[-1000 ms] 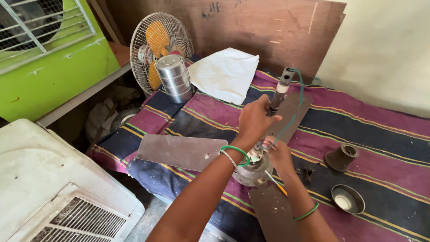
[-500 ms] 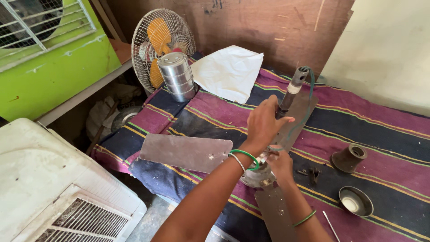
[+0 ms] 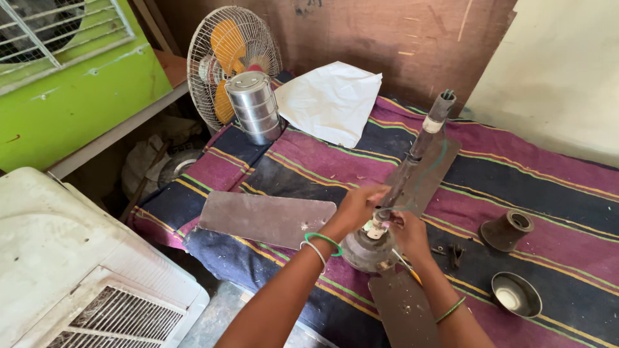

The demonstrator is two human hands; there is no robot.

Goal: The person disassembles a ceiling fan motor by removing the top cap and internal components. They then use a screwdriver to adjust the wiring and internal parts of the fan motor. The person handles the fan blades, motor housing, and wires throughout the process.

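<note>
A dusty ceiling fan lies on the striped cloth (image 3: pixel 516 167), its motor hub (image 3: pixel 367 250) near the front edge. Its down rod (image 3: pixel 416 151) rises tilted toward the back right. My left hand (image 3: pixel 356 207) grips the base of the rod just above the hub. My right hand (image 3: pixel 407 233) holds the rod's foot from the other side, fingers at the small fitting on top of the hub. One blade (image 3: pixel 264 218) points left, another blade (image 3: pixel 403 309) points toward me, a third lies behind the rod.
A steel stacked lunch tin (image 3: pixel 255 106) and a pedestal fan (image 3: pixel 225 61) stand at the back left, beside a white cloth (image 3: pixel 332 100). Two fan canopy cups (image 3: pixel 506 229) (image 3: pixel 514 293) lie at right. A white cooler (image 3: pixel 77 270) sits at left.
The rod has swung more upright and my left hand has slid from its middle down to its base by the hub. My right hand stayed at the hub.
</note>
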